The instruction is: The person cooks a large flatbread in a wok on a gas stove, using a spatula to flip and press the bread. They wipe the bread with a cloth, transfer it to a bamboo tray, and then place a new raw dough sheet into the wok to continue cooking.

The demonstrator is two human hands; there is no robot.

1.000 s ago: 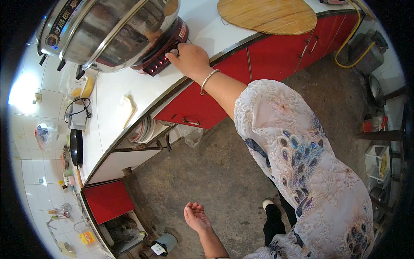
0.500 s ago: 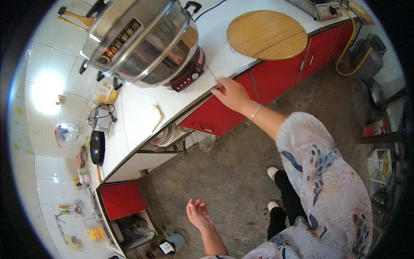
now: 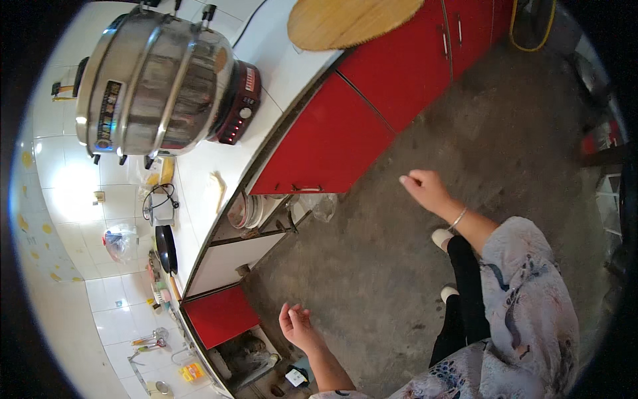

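My left hand hangs over the floor at the lower middle. Its fingers are loosely bent and apart, with nothing in them. Out in front of the red cabinet doors is my right hand, its fingers curled together and no object showing; a bracelet circles that wrist. Neither hand touches anything. On the white counter stands a tall steel electric steamer with dark handles and stacked tiers. Red lights glow on the steamer's dark red base. A round wooden board lies on the counter to its right.
A pale cloth-like piece and a black frying pan are on the counter. Under it are red cabinet doors and a shelf of dishes. A bin stands at the lower left. A yellow hose hangs far right.
My right hand has drawn back from the counter edge, toward my body, over the floor. The view has turned, so the steamer and board sit further left. My left hand stays raised and empty.
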